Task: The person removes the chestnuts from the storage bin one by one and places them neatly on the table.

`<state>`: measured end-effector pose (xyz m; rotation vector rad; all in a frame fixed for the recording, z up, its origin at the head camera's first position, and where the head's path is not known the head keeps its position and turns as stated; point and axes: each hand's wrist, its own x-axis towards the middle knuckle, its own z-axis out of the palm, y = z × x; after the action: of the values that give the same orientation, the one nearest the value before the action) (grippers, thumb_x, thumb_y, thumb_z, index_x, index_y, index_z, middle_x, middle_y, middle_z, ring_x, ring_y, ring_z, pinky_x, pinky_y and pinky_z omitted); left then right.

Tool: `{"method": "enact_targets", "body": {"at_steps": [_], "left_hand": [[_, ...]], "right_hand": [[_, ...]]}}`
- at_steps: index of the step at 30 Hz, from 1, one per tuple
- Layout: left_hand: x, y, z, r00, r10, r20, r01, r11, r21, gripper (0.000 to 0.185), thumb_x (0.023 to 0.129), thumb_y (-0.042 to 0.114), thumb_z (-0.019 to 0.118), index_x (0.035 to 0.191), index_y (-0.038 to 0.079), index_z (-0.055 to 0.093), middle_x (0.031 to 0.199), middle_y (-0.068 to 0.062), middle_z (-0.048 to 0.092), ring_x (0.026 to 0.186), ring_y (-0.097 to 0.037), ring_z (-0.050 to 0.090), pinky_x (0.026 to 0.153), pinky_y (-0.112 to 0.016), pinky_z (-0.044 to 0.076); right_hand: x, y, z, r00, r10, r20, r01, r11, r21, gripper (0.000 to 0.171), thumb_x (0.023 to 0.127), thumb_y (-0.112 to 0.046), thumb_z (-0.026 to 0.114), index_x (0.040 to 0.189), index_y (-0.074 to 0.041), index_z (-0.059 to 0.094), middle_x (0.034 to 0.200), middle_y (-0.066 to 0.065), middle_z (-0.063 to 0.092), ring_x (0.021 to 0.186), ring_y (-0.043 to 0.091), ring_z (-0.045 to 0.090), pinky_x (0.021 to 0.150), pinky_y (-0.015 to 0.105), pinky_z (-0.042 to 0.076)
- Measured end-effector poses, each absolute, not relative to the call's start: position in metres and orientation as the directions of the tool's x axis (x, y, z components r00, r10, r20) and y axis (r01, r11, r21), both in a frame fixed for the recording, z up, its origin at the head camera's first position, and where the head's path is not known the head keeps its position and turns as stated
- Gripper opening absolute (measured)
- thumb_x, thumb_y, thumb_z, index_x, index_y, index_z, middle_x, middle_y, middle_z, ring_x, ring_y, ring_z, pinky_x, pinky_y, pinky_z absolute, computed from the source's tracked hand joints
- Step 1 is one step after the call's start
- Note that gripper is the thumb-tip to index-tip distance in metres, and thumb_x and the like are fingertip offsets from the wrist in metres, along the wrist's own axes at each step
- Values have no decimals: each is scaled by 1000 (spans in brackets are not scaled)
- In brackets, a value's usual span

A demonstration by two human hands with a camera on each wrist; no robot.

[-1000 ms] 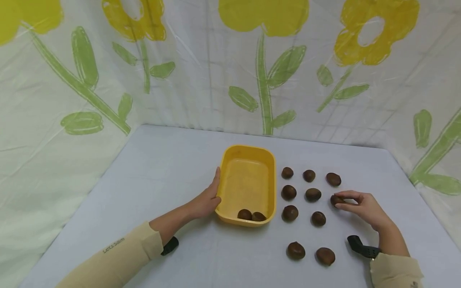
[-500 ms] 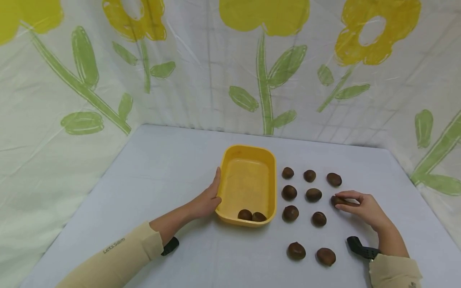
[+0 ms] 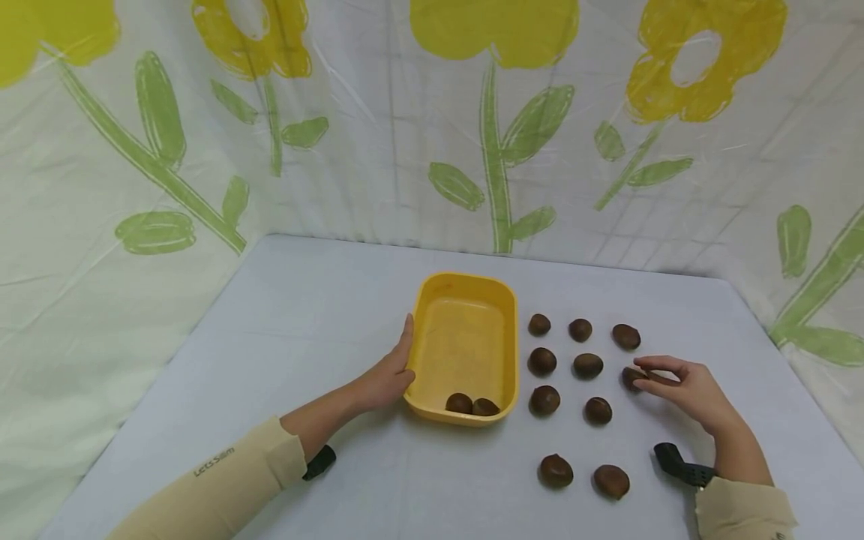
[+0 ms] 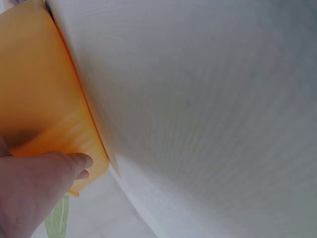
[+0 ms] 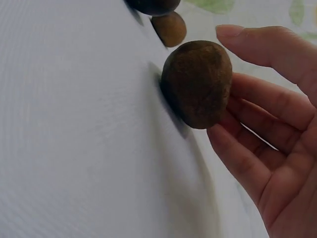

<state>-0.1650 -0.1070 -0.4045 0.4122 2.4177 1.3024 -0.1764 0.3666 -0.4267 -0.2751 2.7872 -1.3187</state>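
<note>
Right grip (image 3: 682,384) unmoved, fingers still cupping chestnut (image 3: 632,377).

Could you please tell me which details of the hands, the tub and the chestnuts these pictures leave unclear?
- Head view: right hand covers part of the chestnut; grip unclear.
- Right wrist view: two far chestnuts are blurred, one cut by the top edge.
- Left wrist view: yellow tub shows outer wall only; contents hidden.
- Left hand: palm contact hidden.
</note>
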Motion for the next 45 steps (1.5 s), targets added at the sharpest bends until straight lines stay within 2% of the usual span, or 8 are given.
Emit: {"method": "enact_targets", "body": {"at_steps": [4, 13, 20, 26, 32, 38, 42, 45], "left_hand": [[-165, -107, -405, -891, 422, -170, 91, 531, 842, 85, 85, -1, 35, 146, 13, -21, 156, -3, -14, 145, -17, -4, 116, -43, 5], [-165, -107, -405, -889, 426, -169, 92, 528, 844, 85, 85, -1, 35, 146, 13, -22, 156, -3, -15, 145, -17, -4, 116, -42, 5], [-165, -107, -405, -890, 422, -175, 88, 534, 841, 85, 85, -1, 35, 146, 13, -22, 157, -3, -14, 145, -17, -3, 116, -42, 6], [-165, -107, -405, -891, 422, -166, 95, 531, 842, 85, 85, -1, 35, 146, 13, -21, 157, -3, -13, 145, -17, -3, 116, -42, 6], [-165, -107, -405, -891, 424, -162, 98, 528, 844, 84, 85, -2, 35, 146, 13, -21, 157, -2, -13, 145, -17, -3, 116, -43, 6], [-166, -106, -406, -890, 425, -167, 94, 527, 845, 85, 85, -2, 35, 146, 13, -21, 157, -2, -14, 145, -17, -4, 116, -43, 6], [-166, -106, -406, -889, 424, -171, 87, 525, 847, 85, 85, -2, 35, 146, 13, -21, 157, -3, -14, 145, -17, -4, 116, -42, 5], [-166, -106, -405, -891, 419, -172, 82, 523, 848, 85, 85, -2, 35, 146, 13, -21, 157, -3, -13, 145, -17, -4, 116, -42, 5]], "right_hand": [[-174, 367, -421, -990, -138, 29, -109, 625, -773, 46, 83, -22, 68, 116, 8, 58, 98, -37, 54, 93, -23, 50, 74, 1, 41], [-176, 364, -413, -979, -174, 101, -181, 538, -823, 44, 83, -11, 67, 120, 9, 55, 105, -32, 59, 98, -21, 51, 77, 1, 43], [-182, 354, -398, -964, -222, 145, -250, 575, -779, 48, 82, -13, 68, 125, 5, 54, 112, -33, 54, 101, -21, 50, 78, 3, 43], [-184, 340, -382, -930, -288, 227, -357, 571, -739, 48, 79, -7, 71, 124, 2, 57, 122, -17, 60, 107, -19, 49, 84, 4, 42], [-188, 321, -367, -926, -320, 199, -365, 629, -686, 50, 80, -17, 71, 126, -3, 57, 123, -17, 58, 106, -19, 48, 83, 2, 41], [-194, 307, -359, -926, -336, 171, -360, 657, -662, 51, 80, -21, 72, 127, -7, 58, 126, 4, 60, 100, -19, 50, 78, 7, 45], [-200, 293, -355, -906, -390, 166, -394, 632, -668, 51, 80, -19, 71, 127, -6, 58, 128, 19, 57, 108, -9, 53, 82, 6, 44], [-205, 281, -353, -888, -427, 171, -425, 623, -657, 51, 79, -19, 72, 126, -6, 58, 129, 18, 57, 112, -7, 51, 88, 9, 43]]}}
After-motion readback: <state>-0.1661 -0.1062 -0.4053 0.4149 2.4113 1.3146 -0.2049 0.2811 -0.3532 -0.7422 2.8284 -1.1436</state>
